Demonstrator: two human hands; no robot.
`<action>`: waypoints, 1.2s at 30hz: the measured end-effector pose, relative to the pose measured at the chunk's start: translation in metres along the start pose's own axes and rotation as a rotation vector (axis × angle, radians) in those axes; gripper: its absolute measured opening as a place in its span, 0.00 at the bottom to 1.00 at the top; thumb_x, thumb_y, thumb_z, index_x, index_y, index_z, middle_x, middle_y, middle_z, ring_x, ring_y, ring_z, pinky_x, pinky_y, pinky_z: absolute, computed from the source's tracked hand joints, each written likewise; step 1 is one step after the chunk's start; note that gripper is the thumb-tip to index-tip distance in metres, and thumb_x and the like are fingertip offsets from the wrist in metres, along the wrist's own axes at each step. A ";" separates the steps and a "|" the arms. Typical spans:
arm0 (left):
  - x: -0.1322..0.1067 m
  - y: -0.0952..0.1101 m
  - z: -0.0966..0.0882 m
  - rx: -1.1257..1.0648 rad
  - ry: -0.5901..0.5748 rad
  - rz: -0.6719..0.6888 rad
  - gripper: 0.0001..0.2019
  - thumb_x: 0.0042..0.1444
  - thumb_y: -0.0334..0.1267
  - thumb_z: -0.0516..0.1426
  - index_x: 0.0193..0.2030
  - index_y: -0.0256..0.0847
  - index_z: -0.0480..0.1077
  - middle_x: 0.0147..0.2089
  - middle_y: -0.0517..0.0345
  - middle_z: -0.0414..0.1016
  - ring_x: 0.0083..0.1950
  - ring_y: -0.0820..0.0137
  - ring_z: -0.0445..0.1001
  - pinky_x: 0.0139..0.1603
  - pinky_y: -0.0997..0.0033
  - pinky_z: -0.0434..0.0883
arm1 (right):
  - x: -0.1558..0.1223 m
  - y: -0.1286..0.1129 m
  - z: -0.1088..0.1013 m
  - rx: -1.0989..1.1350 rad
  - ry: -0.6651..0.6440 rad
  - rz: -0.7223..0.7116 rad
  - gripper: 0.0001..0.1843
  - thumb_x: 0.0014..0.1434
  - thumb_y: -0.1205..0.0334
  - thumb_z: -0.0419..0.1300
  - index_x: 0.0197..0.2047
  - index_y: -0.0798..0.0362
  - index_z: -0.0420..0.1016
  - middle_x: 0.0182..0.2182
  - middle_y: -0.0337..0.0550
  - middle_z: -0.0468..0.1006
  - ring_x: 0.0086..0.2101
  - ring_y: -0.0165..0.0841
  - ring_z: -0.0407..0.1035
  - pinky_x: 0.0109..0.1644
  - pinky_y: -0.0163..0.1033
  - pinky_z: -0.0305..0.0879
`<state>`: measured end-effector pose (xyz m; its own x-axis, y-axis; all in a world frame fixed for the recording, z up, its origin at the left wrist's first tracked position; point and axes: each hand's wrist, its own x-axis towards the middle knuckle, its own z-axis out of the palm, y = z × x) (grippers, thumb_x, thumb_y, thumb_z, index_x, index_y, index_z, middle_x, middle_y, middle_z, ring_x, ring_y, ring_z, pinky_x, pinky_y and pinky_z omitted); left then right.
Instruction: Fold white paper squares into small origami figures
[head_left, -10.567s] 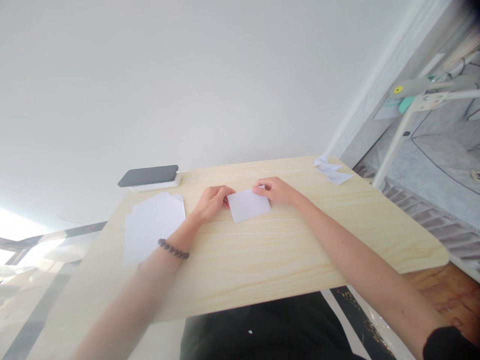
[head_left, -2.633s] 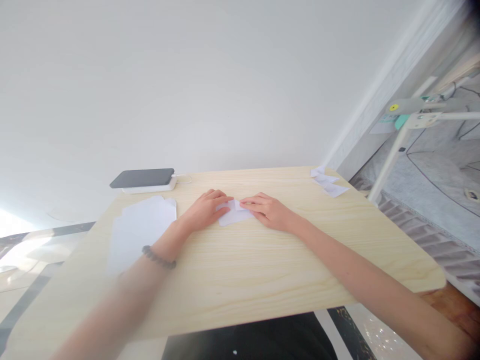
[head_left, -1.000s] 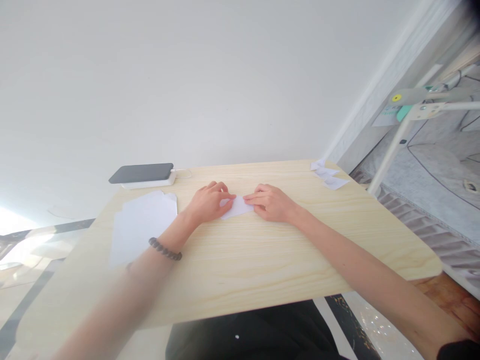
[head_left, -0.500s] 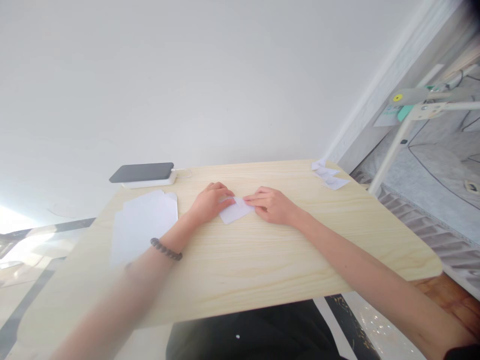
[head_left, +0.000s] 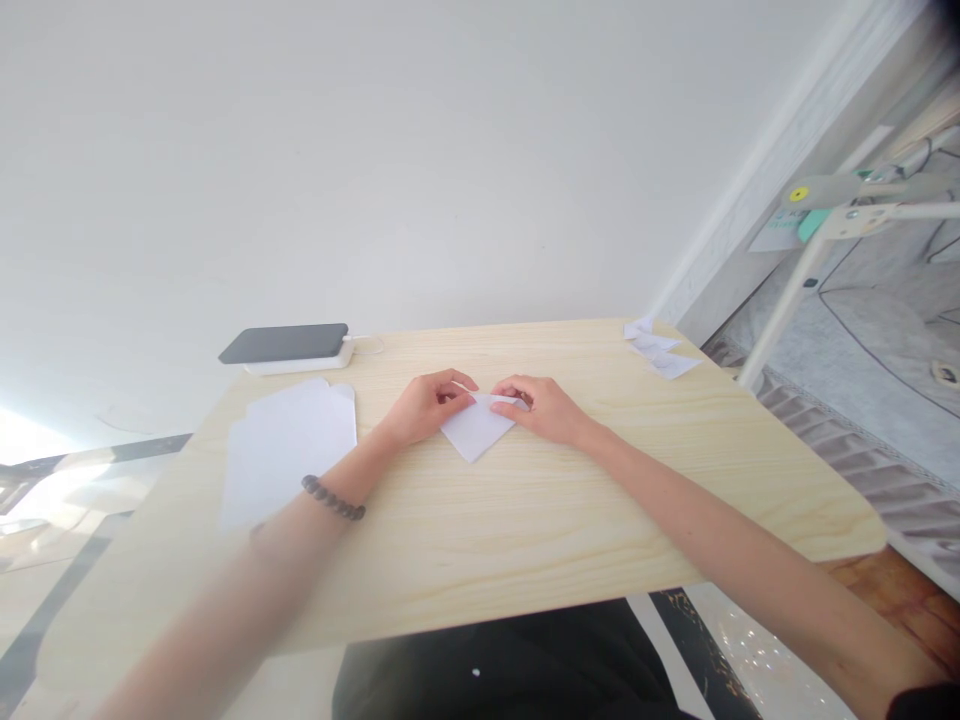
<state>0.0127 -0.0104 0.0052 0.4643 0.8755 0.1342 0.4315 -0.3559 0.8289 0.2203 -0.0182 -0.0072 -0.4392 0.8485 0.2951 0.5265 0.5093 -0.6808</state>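
A small folded piece of white paper (head_left: 475, 430) lies on the light wooden table (head_left: 525, 520), its lower corner pointing toward me. My left hand (head_left: 427, 405), with a bead bracelet on the wrist, pinches the paper's upper left edge. My right hand (head_left: 541, 405) pinches its upper right edge with curled fingers. Both hands rest on the table on either side of the paper.
A stack of white sheets (head_left: 289, 450) lies to the left. A dark phone on a white charger (head_left: 289, 348) sits at the back left edge. Folded paper scraps (head_left: 658, 350) lie at the back right corner. A white lamp stand (head_left: 795, 280) rises to the right.
The paper has been turned or unfolded so a triangular point now faces me. Both hands shifted from pressing it flat to pinching its upper edge.
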 end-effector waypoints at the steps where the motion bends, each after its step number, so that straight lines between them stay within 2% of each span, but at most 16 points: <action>1: 0.000 0.001 0.000 -0.003 -0.009 0.006 0.14 0.52 0.44 0.52 0.39 0.36 0.68 0.35 0.54 0.74 0.32 0.72 0.69 0.29 0.76 0.63 | 0.000 0.000 -0.001 0.024 -0.013 0.013 0.13 0.52 0.55 0.54 0.36 0.55 0.71 0.29 0.39 0.72 0.27 0.26 0.62 0.31 0.32 0.57; 4: -0.001 0.002 -0.002 0.003 -0.034 0.002 0.15 0.52 0.45 0.51 0.39 0.36 0.69 0.36 0.54 0.74 0.32 0.72 0.69 0.29 0.76 0.63 | -0.001 -0.002 -0.003 0.053 -0.026 0.033 0.13 0.52 0.54 0.54 0.33 0.56 0.71 0.26 0.38 0.71 0.25 0.25 0.60 0.28 0.31 0.54; 9: -0.002 0.004 0.000 0.037 -0.055 -0.033 0.18 0.51 0.50 0.51 0.37 0.37 0.72 0.32 0.56 0.73 0.28 0.74 0.66 0.24 0.77 0.60 | -0.001 -0.003 -0.005 0.062 -0.056 0.028 0.16 0.53 0.52 0.53 0.30 0.56 0.73 0.24 0.38 0.70 0.24 0.24 0.57 0.26 0.31 0.51; 16: -0.003 0.006 0.000 -0.011 -0.083 -0.039 0.19 0.50 0.52 0.51 0.33 0.36 0.72 0.29 0.57 0.73 0.27 0.75 0.65 0.23 0.78 0.59 | -0.002 -0.001 -0.007 0.078 -0.135 0.048 0.20 0.54 0.48 0.50 0.26 0.56 0.71 0.19 0.36 0.63 0.21 0.23 0.52 0.23 0.31 0.47; 20: -0.003 0.008 0.000 -0.016 -0.103 -0.040 0.18 0.51 0.50 0.52 0.32 0.36 0.72 0.29 0.57 0.73 0.27 0.75 0.66 0.24 0.78 0.61 | -0.002 -0.002 -0.008 0.084 -0.174 0.042 0.19 0.55 0.50 0.50 0.27 0.56 0.71 0.21 0.37 0.65 0.22 0.24 0.54 0.24 0.31 0.49; 26: -0.005 0.013 0.004 -0.019 -0.173 -0.004 0.15 0.52 0.47 0.52 0.33 0.36 0.72 0.30 0.56 0.73 0.29 0.73 0.68 0.27 0.77 0.63 | -0.004 -0.010 -0.002 0.083 -0.179 -0.010 0.11 0.54 0.59 0.51 0.29 0.56 0.70 0.21 0.36 0.66 0.23 0.23 0.56 0.26 0.30 0.52; 31: -0.005 0.015 0.005 -0.055 -0.206 0.012 0.14 0.51 0.45 0.52 0.32 0.36 0.72 0.29 0.57 0.73 0.29 0.74 0.68 0.27 0.77 0.63 | -0.005 -0.013 -0.002 0.104 -0.223 -0.011 0.11 0.54 0.59 0.50 0.28 0.55 0.68 0.20 0.35 0.62 0.22 0.23 0.54 0.24 0.30 0.49; 36: -0.003 0.014 0.003 -0.133 -0.220 -0.060 0.14 0.50 0.45 0.54 0.31 0.36 0.72 0.28 0.58 0.73 0.27 0.74 0.68 0.26 0.76 0.63 | -0.002 -0.011 -0.009 0.142 -0.305 0.009 0.11 0.54 0.59 0.49 0.28 0.55 0.68 0.20 0.35 0.62 0.22 0.23 0.53 0.25 0.30 0.49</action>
<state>0.0196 -0.0187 0.0148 0.6046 0.7961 -0.0264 0.3643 -0.2469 0.8980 0.2223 -0.0240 0.0060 -0.6438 0.7599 0.0896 0.4339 0.4590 -0.7752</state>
